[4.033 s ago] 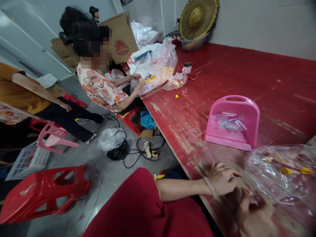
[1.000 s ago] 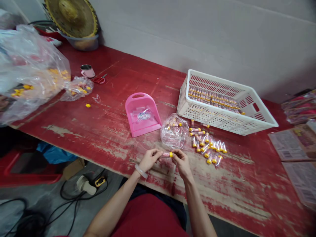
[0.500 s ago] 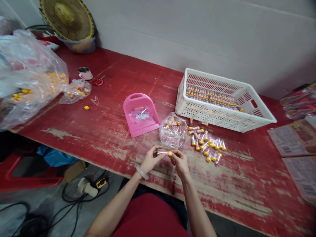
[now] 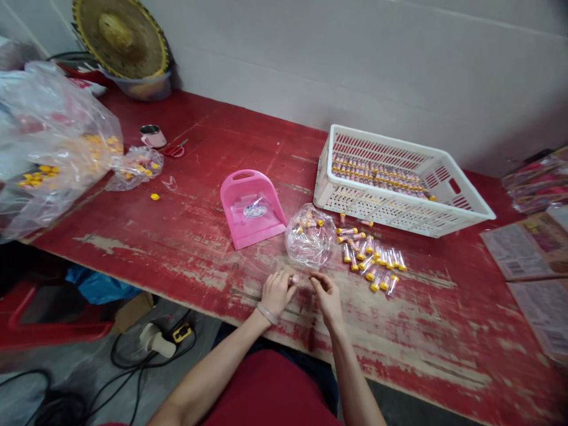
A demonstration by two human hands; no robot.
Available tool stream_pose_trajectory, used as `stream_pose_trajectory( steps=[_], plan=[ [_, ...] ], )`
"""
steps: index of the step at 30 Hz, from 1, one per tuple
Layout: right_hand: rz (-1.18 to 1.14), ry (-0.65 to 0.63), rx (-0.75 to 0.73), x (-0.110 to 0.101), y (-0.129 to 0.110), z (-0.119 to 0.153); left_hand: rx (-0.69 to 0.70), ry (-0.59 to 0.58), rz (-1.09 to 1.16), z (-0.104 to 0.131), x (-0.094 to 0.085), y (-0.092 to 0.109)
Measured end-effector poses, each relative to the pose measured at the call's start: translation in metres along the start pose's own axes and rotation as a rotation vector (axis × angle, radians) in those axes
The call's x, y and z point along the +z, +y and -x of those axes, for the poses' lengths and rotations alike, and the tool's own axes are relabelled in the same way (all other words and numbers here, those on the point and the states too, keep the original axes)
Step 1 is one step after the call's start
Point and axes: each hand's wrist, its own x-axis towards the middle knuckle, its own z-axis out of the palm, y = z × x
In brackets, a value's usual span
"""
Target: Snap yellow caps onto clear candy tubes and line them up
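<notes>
My left hand (image 4: 276, 294) is closed around a small clear tube (image 4: 293, 278), whose open-looking pinkish end points out past my thumb. Just to the right, my right hand (image 4: 327, 297) has its thumb and fingertips pinched together, apart from the tube. Whatever may be between them is too small to make out. Right behind my hands sits a clear plastic bag (image 4: 311, 239) holding transparent tubes and some yellow-capped pieces. Several yellow-capped tubes (image 4: 370, 255) lie loose to the right of the bag.
A white plastic crate (image 4: 399, 210) holds rows of capped tubes. The pink dustpan (image 4: 255, 234) contains clear tubes. At left are a big bag of yellow caps (image 4: 42, 171), a smaller bag (image 4: 137, 165), a cup (image 4: 153, 137) and red scissors (image 4: 174, 151). Printed cartons (image 4: 523, 248) stand right.
The tube in my left hand has turned from lying sideways to end-on, and its yellow cap no longer shows. My right hand has moved slightly away from it.
</notes>
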Motion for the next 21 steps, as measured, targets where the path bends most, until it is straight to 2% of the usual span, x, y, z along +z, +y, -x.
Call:
stream_pose_trajectory(
  steps=[5, 8, 10, 15, 18, 21],
  plan=[
    [0.296, -0.176, -0.382, 0.016, -0.003, 0.013, -0.061, -0.025, -0.025, 0.005, 0.009, 0.003],
    [0.451, -0.124, -0.559, 0.024, 0.009, 0.021, -0.044, 0.022, 0.003, 0.008, 0.011, 0.003],
    [0.509, -0.093, -0.621, 0.026, 0.019, 0.022, -0.056, 0.042, 0.004, 0.010, 0.013, 0.001],
    [0.555, -0.046, -0.663, 0.024, 0.033, 0.019, -0.016, 0.055, 0.012, 0.012, 0.023, -0.002],
    [0.561, -0.053, -0.580, 0.022, 0.037, 0.017, -0.024, 0.019, -0.041, 0.011, 0.029, -0.002],
    [0.561, -0.026, -0.518, 0.021, 0.040, 0.017, 0.003, 0.036, -0.061, 0.011, 0.033, 0.000]
  ],
)
